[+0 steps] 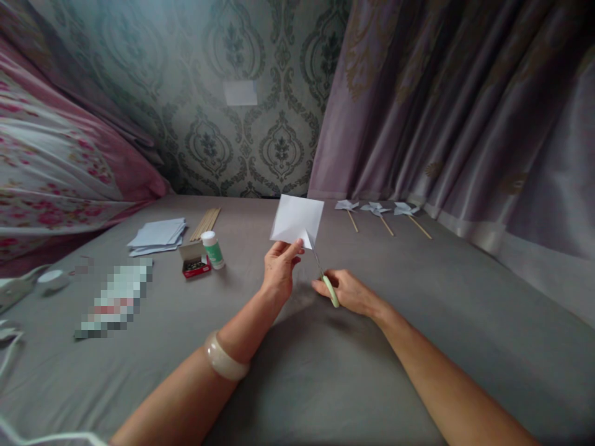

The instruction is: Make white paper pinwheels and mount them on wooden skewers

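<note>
Raised above the grey sheet, a square of white paper (297, 217) is pinched at its lower edge by my left hand (280, 266), thumb in front. My right hand (351, 291) grips a pair of scissors (330, 290) with pale green handles. The scissor blades reach up to the paper's lower right corner, beside my left thumb. A slit or crease shows in the paper there; I cannot tell how far the blades go into it. A pale bangle (225, 358) circles my left wrist.
Left lie a paper stack (158, 235), wooden sticks (205, 224), an open red box (196, 266) of small items, a green-and-white bottle (212, 251) and a blurred-out packet (118, 294). Paper pinwheels (375, 209) on sticks lie back right. A white cable (51, 438) crosses the near left.
</note>
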{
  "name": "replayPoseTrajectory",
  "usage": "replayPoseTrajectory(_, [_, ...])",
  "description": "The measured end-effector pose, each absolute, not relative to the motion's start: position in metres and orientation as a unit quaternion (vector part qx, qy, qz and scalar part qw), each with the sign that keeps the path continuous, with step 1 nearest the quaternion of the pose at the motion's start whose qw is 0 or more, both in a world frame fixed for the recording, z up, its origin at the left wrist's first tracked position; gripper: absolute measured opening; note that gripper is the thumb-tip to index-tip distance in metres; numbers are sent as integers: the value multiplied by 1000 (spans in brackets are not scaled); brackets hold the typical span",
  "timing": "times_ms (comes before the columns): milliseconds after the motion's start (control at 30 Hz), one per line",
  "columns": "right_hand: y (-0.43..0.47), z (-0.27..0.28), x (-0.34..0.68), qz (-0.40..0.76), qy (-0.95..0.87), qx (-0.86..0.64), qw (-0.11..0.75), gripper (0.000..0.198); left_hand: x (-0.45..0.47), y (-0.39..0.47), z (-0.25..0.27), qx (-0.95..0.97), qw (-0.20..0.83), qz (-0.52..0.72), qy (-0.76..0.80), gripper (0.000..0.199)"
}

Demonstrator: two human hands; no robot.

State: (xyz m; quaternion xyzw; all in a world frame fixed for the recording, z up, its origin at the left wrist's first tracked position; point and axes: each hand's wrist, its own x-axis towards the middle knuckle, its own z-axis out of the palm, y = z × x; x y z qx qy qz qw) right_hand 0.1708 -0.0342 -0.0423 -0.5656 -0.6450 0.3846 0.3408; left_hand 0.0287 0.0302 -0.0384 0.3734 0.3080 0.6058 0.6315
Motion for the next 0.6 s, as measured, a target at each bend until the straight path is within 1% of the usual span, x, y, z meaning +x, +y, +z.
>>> replayPoseTrajectory(67, [-33,-41,173,380,-644,-565,350,37,26,35,-39,359,628,617,311,27])
replayPoseTrajectory(200, [-27,-38,180,357,-553,-596,461,46,22,43,-42,315,641,620,325,27])
replayPoseTrajectory(267, [-23,-38,186,358,-492,-615,500,50,23,45,-43,307,649,609,338,26])
replayPoseTrajectory(400, [-16,-42,195,370,-435,-616,543,54,26,44,-43,314,666,586,339,22])
replayPoseTrajectory(600, [-16,-40,197,402,-409,-573,585,50,26,40,-42,340,698,550,308,17])
